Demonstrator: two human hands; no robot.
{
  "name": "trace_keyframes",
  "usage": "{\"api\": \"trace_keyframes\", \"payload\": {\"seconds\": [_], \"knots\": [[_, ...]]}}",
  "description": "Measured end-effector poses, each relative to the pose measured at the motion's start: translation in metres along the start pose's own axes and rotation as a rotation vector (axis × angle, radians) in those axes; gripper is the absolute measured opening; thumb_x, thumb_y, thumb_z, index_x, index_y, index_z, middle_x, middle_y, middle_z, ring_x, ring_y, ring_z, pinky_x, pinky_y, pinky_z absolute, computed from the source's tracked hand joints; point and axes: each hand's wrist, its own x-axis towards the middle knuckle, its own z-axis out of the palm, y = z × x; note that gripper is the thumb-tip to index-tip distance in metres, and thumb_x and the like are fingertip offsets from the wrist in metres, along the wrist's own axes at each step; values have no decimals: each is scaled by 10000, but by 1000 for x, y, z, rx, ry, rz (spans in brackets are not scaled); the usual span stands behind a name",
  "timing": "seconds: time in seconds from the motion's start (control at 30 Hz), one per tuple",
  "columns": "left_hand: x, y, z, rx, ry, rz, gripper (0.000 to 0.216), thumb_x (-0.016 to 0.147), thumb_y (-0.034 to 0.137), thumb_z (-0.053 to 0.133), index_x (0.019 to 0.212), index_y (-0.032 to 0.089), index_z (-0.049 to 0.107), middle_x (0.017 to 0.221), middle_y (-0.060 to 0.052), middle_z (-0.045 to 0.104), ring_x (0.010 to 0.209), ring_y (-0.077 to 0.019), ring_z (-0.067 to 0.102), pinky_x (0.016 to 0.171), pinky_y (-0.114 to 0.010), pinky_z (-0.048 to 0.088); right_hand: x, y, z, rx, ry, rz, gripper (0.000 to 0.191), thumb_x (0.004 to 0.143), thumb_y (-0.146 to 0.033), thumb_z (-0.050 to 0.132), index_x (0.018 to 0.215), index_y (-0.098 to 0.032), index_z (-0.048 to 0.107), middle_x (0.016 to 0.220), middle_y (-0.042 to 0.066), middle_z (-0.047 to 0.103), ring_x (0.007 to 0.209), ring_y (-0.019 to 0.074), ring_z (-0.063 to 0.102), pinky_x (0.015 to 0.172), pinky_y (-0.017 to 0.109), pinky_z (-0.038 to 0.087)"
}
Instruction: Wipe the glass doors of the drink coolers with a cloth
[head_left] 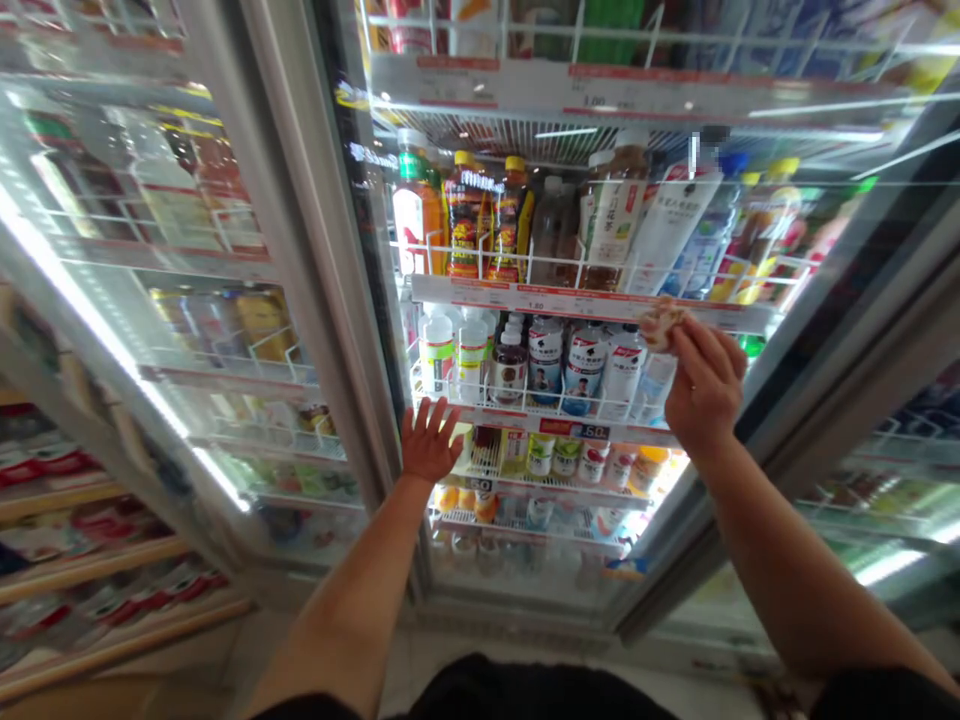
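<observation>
My left hand (431,441) is raised in front of the glass door (525,585) of a lit drinks fridge. Its fingers are spread, near the door's left frame, with nothing held. My right hand (703,388) is higher, towards the right side of the same door. Its fingertips pinch a crumpled, pale cloth (661,324) at or very close to the glass; the exact contact cannot be told. Behind the glass stand dark bottles with yellow caps (512,220), a leaning white-labelled bottle (673,225) and blue-and-white bottles (585,368).
A metal door frame (292,250) runs along the left, with another fridge section of bottles (161,185) beyond it. A dark frame (679,540) borders the door on the right. Open shelves with packaged goods (105,605) stand at the lower left. Pale floor (435,670) shows below.
</observation>
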Motion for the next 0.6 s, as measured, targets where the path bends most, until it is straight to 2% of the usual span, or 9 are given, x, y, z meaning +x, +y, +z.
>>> {"api": "trace_keyframes", "payload": {"seconds": [0.07, 0.2, 0.33, 0.43, 0.5, 0.6], "knots": [[1, 1, -1, 1, 4, 5, 693, 935, 374, 520, 1562, 299, 234, 1565, -75, 396, 1521, -242, 182, 1253, -484, 114, -10, -1, -1, 0, 17, -6, 437, 959, -151, 520, 1378, -255, 589, 1350, 82, 646, 1252, 264, 581, 1049, 474, 509], [3, 1, -2, 4, 11, 16, 696, 935, 365, 519, 1564, 291, 230, 1573, -75, 381, 1526, -241, 165, 1251, -480, 122, -15, 3, -4, 65, -79, -103, 509, 937, -111, 550, 1413, -292, 546, 1326, 68, 663, 1247, 250, 586, 1030, 443, 521], [3, 1, -2, -8, 12, 8, 690, 929, 359, 528, 1558, 291, 252, 1570, -74, 389, 1528, -236, 159, 1252, -480, 115, 15, 22, -3, -25, 68, -3, 452, 971, -145, 510, 1389, -303, 573, 1360, 61, 640, 1244, 248, 582, 1057, 463, 493], [2, 1, -1, -20, 9, -1, 680, 928, 364, 531, 1552, 299, 267, 1563, -70, 403, 1529, -225, 160, 1254, -477, 108, 14, 14, 4, -69, 143, 55, 448, 985, -161, 478, 1406, -294, 553, 1402, 57, 607, 1291, 257, 546, 1082, 493, 470], [1, 1, 0, -24, 9, -7, 665, 933, 368, 522, 1547, 304, 276, 1564, -64, 403, 1530, -219, 157, 1255, -471, 109, 0, -5, 9, -36, 98, 8, 485, 973, -145, 496, 1437, -285, 517, 1407, 64, 602, 1310, 257, 532, 1075, 481, 476], [0, 1, 1, -29, 7, -16, 639, 941, 378, 505, 1540, 317, 292, 1565, -54, 403, 1533, -211, 145, 1258, -469, 98, -7, -32, 17, 99, -177, -146, 562, 958, -112, 517, 1477, -318, 456, 1354, 41, 647, 1289, 224, 552, 1067, 417, 488]]}}
